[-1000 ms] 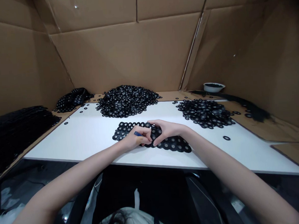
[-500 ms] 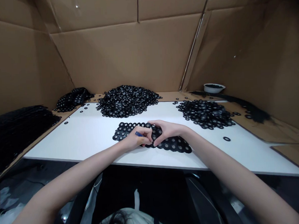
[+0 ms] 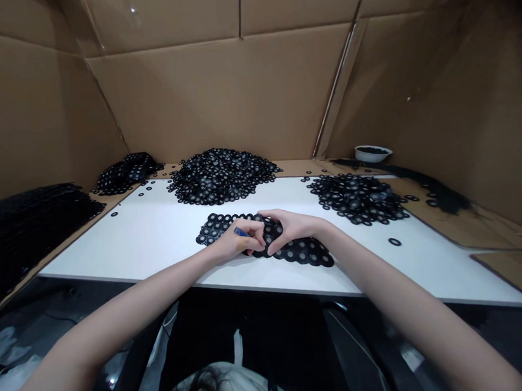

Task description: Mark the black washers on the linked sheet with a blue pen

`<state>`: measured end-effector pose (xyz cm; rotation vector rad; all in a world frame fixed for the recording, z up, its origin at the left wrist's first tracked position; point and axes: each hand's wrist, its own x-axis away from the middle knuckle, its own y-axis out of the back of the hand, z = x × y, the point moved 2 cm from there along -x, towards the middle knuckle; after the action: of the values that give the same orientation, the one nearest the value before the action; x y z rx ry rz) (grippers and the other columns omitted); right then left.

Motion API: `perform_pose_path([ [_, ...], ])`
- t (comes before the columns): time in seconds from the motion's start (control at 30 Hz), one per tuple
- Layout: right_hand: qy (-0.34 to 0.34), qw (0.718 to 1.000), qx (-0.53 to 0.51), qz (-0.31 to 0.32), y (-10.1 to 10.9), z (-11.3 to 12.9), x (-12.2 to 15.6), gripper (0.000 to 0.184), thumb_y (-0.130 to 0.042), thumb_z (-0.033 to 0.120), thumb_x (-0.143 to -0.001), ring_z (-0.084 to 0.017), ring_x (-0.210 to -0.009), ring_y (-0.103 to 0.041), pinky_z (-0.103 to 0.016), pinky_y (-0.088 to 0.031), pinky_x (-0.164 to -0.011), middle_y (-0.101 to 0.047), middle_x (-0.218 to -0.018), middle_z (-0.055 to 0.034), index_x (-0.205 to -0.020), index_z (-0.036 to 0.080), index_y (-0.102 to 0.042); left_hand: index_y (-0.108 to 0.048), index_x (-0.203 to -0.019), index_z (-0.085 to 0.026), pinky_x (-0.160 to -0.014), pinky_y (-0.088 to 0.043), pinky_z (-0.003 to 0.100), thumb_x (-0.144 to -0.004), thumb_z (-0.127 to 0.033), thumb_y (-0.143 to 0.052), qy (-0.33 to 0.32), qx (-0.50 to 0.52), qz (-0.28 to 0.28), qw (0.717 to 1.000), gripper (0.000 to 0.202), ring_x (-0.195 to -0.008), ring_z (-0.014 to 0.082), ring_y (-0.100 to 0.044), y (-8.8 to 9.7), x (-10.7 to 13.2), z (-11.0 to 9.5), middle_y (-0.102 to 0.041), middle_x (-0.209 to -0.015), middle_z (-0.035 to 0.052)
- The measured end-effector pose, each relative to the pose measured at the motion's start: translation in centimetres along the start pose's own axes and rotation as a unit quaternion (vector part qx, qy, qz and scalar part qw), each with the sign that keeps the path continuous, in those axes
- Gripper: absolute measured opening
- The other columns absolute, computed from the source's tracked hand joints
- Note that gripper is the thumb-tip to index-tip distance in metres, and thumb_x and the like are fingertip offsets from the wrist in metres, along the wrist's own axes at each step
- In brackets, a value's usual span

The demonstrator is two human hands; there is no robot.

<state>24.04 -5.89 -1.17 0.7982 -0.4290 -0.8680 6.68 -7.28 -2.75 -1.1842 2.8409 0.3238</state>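
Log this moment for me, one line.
Left hand: holding slim blue tool | Right hand: spread over black ring-patterned mat | Mat: on flat white board | Behind: heaped black rings

The ringed mat (image 3: pixel 302 253) looks slightly glossy, the walls (image 3: pixel 219 98) matt cardboard.

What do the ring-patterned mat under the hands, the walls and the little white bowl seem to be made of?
Ring-patterned mat: perhaps rubber or plastic; black, slightly glossy rings. Walls: cardboard, by the mostly matte brown surface and fold lines. Bowl: probably plastic, possibly ceramic; smooth, white.
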Motion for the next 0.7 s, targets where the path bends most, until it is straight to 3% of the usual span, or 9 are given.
perform_pose_path([
  [0.33,0.04,0.998,-0.024,0.046,0.7,0.3,0.3,0.08,-0.079,0.047,-0.051,-0.028,-0.118,-0.047,-0.035,-0.036,-0.103,-0.055,-0.123,-0.0043,-0.121,0.022,-0.053,-0.053,-0.056,-0.012,-0.036,-0.023,0.017,-0.056,-0.016,-0.066,0.035,0.07,-0.011,0.997,0.014,-0.036,0.0062,-0.044,0.0,-0.4,-0.4,-0.053,-0.044,-0.0038],
  [0.57,0.036,0.997,-0.012,0.062,1.1,0.2,0.5,0.075,-0.079,0.048,-0.05,-0.026,-0.11,-0.051,-0.033,-0.039,-0.096,-0.058,-0.116,-0.0035,-0.116,0.021,-0.055,-0.047,-0.056,-0.013,-0.034,-0.017,0.016,-0.057,-0.012,-0.063,-0.023,0.138,-0.145,0.979,0.017,-0.033,0.004,-0.039,2.1,-0.7,-0.3,-0.049,-0.04,-0.0052],
  [0.7,0.046,0.998,0.021,0.042,1.2,-0.2,0.4,0.052,-0.072,0.052,-0.061,-0.02,-0.082,-0.055,-0.028,-0.044,-0.073,-0.061,-0.091,-0.0025,-0.098,0.018,-0.06,-0.048,-0.056,-0.013,-0.034,-0.018,0.016,-0.058,-0.012,-0.063,-0.036,0.122,-0.166,0.978,0.016,-0.034,0.004,-0.038,2.2,-0.7,-0.6,-0.048,-0.039,-0.0053],
])
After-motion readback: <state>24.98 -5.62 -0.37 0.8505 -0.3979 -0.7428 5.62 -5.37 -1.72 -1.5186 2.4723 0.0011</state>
